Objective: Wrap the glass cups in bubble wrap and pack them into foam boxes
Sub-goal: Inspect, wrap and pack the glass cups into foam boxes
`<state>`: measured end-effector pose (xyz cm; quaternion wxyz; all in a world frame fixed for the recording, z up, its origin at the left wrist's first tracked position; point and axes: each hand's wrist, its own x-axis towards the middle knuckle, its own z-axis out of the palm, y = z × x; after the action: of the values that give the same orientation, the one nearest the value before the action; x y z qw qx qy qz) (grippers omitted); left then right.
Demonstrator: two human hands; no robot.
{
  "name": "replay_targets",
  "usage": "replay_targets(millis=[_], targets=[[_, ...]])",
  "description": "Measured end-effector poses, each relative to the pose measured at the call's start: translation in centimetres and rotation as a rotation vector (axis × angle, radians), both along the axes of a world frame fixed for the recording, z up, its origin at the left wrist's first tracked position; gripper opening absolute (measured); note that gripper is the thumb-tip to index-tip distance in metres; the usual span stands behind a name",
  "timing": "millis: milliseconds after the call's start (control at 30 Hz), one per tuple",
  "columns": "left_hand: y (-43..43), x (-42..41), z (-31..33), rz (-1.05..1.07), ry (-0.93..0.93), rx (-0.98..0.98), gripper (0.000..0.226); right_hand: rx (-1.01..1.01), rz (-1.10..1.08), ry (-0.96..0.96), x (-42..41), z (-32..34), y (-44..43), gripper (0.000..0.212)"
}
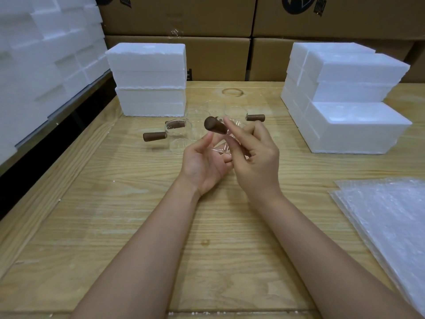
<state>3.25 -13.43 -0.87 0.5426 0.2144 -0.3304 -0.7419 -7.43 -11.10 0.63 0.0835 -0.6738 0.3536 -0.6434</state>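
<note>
My right hand (255, 157) has the cup (224, 147), fingers curled round the clear glass body with the forefinger raised. Its brown handle (215, 128) points up and away from the grip. My left hand (204, 162) lies palm up just under the cup, fingers loose, with the thumb tip at the handle. I cannot tell how much weight it takes.

The risks as I judge them:
- The glass is smooth and held off the table (138, 203) by few fingers, so a slip would drop it on the wood.
- The other cups (179, 134) stand just beyond the grip, and a careless swing could knock glass on glass.
- The wrap (386, 217) lies well off to the right and nearer me, so the cup must travel bare to reach it.
- The handle juts out and may poke through the wrap or foul a foam box.

Foam boxes (354, 125) stand to the far right of the grip, with more to its far left.

The cartons (207, 58) behind bear a dark logo (303, 5). It is cropped, and I cannot read any of it.
</note>
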Motion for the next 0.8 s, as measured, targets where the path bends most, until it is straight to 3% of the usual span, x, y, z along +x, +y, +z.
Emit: replay_targets(millis=[200,400,667,800], targets=[[-0.2,-0.1,0.1,0.022,0.051,0.045,0.042,0.092,-0.021,-0.056,0.1,-0.4,0.1,0.033],[-0.3,0.0,0.2,0.07,0.041,0.017,0.036,0.255,0.01,-0.109,0.4,-1.2,0.1,0.051],[0.0,-0.9,0.2,0.226,-0.114,-0.125,0.05,0.347,0.063,-0.444,0.0,-0.9,-0.7,0.011],[-0.1,-1.0,0.1,0.276,-0.136,-0.139,0.053,0.42,0.132,-0.55,-0.1,-1.0,-1.1,0.004]])
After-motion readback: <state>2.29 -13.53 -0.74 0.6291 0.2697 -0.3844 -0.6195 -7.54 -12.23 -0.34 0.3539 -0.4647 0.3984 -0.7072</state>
